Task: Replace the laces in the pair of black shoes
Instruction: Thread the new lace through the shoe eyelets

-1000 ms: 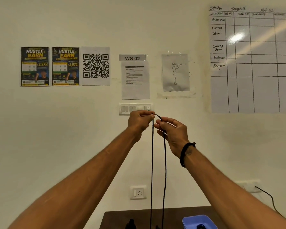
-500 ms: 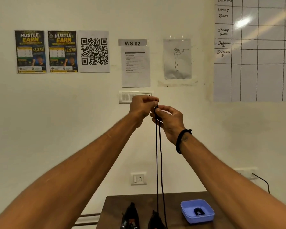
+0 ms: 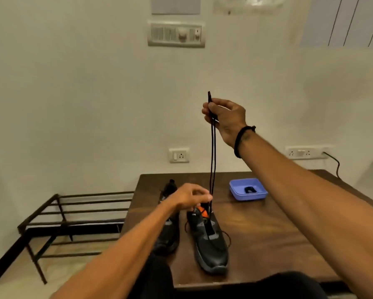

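Head view: right hand (image 3: 225, 119) pinches lace (image 3: 212, 158); left hand (image 3: 191, 196) grip unclear, hiding 1 shoe (image 3: 169, 231).

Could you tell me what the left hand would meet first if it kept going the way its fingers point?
Probably the two hanging lace strands just beyond the left hand fingertips; depth is unclear.

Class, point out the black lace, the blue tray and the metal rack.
black lace (image 3: 212, 156), head view, on its hanging strands.
blue tray (image 3: 237, 194), head view, on its near wall.
metal rack (image 3: 73, 203), head view, on a top bar.
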A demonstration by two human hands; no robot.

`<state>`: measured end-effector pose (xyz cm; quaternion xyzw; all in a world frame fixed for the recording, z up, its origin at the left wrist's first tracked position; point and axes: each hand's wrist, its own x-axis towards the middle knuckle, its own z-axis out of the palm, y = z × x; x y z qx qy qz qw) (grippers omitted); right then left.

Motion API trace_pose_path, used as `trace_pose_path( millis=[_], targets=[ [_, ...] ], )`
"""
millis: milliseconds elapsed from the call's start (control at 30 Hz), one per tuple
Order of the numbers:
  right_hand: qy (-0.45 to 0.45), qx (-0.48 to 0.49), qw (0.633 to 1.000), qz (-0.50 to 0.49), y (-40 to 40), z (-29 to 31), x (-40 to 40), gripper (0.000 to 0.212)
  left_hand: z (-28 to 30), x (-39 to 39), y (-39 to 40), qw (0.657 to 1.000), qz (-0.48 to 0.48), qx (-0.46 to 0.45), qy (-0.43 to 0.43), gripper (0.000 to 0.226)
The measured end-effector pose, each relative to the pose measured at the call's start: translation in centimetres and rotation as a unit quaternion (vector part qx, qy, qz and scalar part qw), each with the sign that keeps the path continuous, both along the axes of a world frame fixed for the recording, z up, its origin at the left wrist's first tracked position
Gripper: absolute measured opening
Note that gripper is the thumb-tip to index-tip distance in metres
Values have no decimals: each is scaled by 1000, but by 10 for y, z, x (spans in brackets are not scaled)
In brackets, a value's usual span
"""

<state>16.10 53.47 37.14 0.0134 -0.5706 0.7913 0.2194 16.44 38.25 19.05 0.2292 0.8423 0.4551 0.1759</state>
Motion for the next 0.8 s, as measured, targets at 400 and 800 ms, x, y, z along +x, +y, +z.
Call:
trace_pose_path(
  millis=[400,800],
  targets=[
    [-213,-7,977,4,42,-251,-9,18,-106,-26,-6,961,-105,-254,8,27],
    [-286,59,956,14,17,-304,-4,14,-113,-30,6,964,-100,-243,45,28]
  ],
)
